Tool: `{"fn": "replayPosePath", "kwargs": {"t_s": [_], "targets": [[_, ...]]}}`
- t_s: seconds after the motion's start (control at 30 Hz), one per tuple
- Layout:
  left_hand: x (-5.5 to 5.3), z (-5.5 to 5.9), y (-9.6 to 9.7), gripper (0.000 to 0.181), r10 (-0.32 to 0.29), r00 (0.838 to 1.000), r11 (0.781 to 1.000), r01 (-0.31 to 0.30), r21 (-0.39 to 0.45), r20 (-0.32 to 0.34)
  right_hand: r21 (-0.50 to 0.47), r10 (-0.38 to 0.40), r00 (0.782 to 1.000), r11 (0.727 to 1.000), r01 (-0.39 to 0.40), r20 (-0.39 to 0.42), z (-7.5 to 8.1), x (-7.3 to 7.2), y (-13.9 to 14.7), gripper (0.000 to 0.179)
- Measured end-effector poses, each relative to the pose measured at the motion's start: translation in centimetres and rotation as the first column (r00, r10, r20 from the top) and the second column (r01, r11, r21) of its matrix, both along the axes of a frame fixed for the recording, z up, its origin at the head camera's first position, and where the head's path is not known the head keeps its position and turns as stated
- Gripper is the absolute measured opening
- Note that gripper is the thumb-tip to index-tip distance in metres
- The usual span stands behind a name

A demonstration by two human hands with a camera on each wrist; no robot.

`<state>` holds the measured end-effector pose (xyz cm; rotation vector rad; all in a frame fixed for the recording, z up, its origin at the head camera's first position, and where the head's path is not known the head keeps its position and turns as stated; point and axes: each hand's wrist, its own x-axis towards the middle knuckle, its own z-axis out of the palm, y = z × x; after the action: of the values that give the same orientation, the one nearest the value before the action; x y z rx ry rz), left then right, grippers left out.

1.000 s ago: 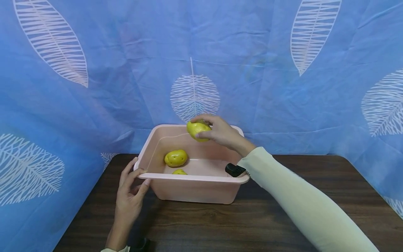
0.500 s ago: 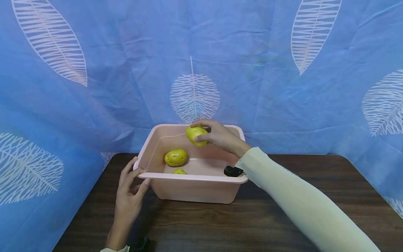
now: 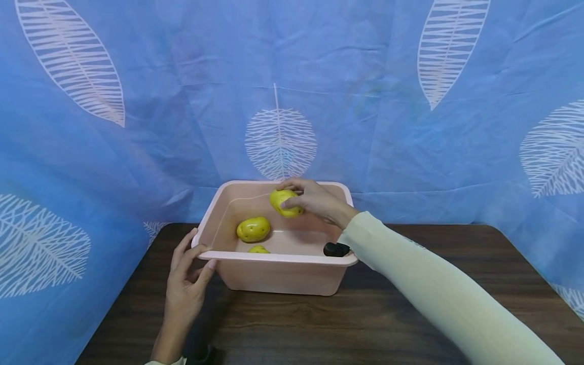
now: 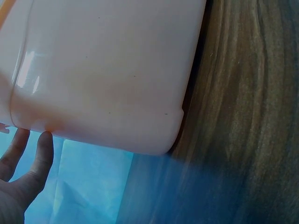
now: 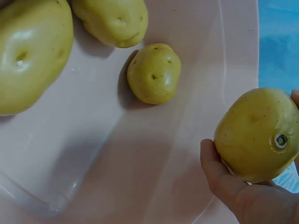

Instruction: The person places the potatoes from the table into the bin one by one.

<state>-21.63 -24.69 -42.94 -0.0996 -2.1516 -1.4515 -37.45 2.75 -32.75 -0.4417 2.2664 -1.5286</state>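
My right hand (image 3: 315, 200) holds a yellow potato (image 3: 286, 204) between thumb and fingers, above the inside of a pink plastic basin (image 3: 283, 274). In the right wrist view this potato (image 5: 257, 135) shows a small dark ring on its skin. Lower down, on the basin floor, lie a potato (image 3: 253, 229) and another (image 3: 259, 249) partly hidden by the front rim. The right wrist view has three potatoes in there, among them a small round one (image 5: 154, 73). At the basin's near left corner, my left hand (image 3: 184, 284) grips the rim, fingers at the side and thumb in front.
The basin stands on a dark wooden table (image 3: 410, 309). Behind it hangs a blue cloth (image 3: 205, 126) with white leaf prints. A black device (image 3: 336, 249) sits at the right wrist, by the basin's right front corner.
My right hand has come down a little with the potato, from around the back rim's height to lower over the basin. The left hand stays on the rim.
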Motion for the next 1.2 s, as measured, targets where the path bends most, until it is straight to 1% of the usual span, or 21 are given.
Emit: {"fn": "replayPosePath", "kwargs": {"t_s": [0.2,0.43,0.53,0.73,0.83,0.97,1.03,1.13,1.2], "targets": [[-0.1,-0.2,0.0,0.031,0.002,1.000,1.000,-0.002,0.002,0.014,0.004,0.005,1.000,1.000,-0.006,0.029,-0.2,-0.2,0.0,0.049],[0.0,-0.1,0.1,0.032,0.024,0.998,1.000,-0.024,-0.002,0.054,-0.029,0.000,0.994,1.000,0.003,0.112,-0.5,-0.8,-0.3,0.048],[0.0,0.0,0.2,0.032,0.031,0.998,1.000,-0.031,-0.001,0.058,-0.020,-0.005,0.992,1.000,0.008,0.126,-0.5,-1.0,-0.6,0.047],[-0.2,-0.1,0.0,0.032,0.022,0.999,1.000,-0.022,0.000,0.043,0.010,-0.016,0.987,1.000,0.014,0.157,-0.6,-1.2,-1.2,0.049],[-0.3,-0.2,0.0,0.032,0.012,0.999,1.000,-0.012,-0.005,0.032,0.010,-0.027,0.980,1.000,0.025,0.196,-0.7,-1.2,-1.4,0.049],[-0.2,-0.1,-0.1,0.032,0.008,1.000,1.000,-0.007,-0.010,0.027,0.030,-0.031,0.973,0.999,0.024,0.227,-0.8,-1.2,-1.6,0.049],[-0.2,-0.1,-0.1,0.032,0.007,1.000,1.000,-0.007,-0.011,0.024,0.043,-0.036,0.971,0.999,0.026,0.237,-0.9,-1.3,-1.7,0.048],[-0.1,0.0,-0.1,0.031,0.002,1.000,1.000,-0.002,-0.002,0.015,0.063,-0.039,0.972,0.998,0.025,0.231,-0.9,-1.3,-1.7,0.046],[-0.1,0.1,-0.1,0.030,-0.004,1.000,1.000,0.004,0.010,0.009,0.077,-0.059,0.971,0.996,0.042,0.231,-1.0,-1.3,-1.6,0.044]]}}
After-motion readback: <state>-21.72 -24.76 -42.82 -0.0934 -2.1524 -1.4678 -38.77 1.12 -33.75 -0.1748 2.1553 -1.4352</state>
